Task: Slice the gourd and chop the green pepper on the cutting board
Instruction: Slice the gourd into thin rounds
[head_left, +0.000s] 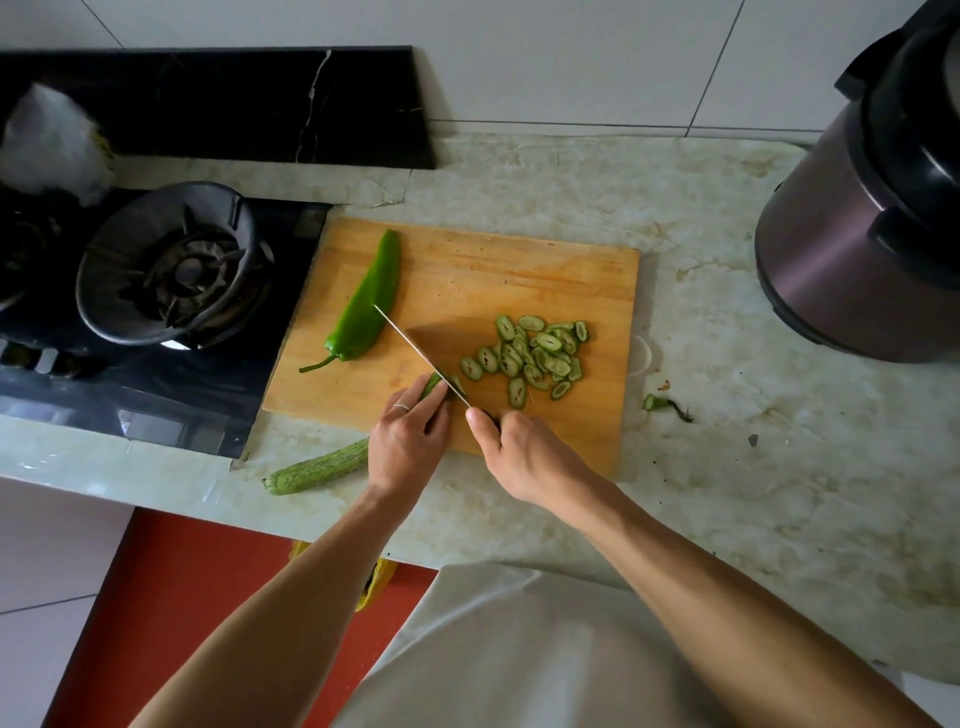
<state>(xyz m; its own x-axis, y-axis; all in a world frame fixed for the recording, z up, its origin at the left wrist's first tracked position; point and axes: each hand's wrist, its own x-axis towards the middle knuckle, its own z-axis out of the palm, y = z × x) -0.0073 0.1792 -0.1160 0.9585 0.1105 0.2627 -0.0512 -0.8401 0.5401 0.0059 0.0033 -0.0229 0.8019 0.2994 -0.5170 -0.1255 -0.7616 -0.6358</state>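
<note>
Gourd (435, 387) first: one pale, ridged stub at the lower centre of the cutting board (519, 270), your left hand (408, 441) curled over it, your right hand (524, 460) wrapped round the one knife (415, 353), blade edge down against the stub. Right of the blade, roughly two dozen oval slices (530, 356) lie heaped, green-rimmed with dark seed hollows. One whole glossy green pepper (366, 301) lies at the board's upper left; a second gourd length (317, 467) sits off the board, lower left.

Gourd (432, 385) stub beside slices (530, 358); whole green pepper (366, 301) on cutting board (519, 270).
</note>
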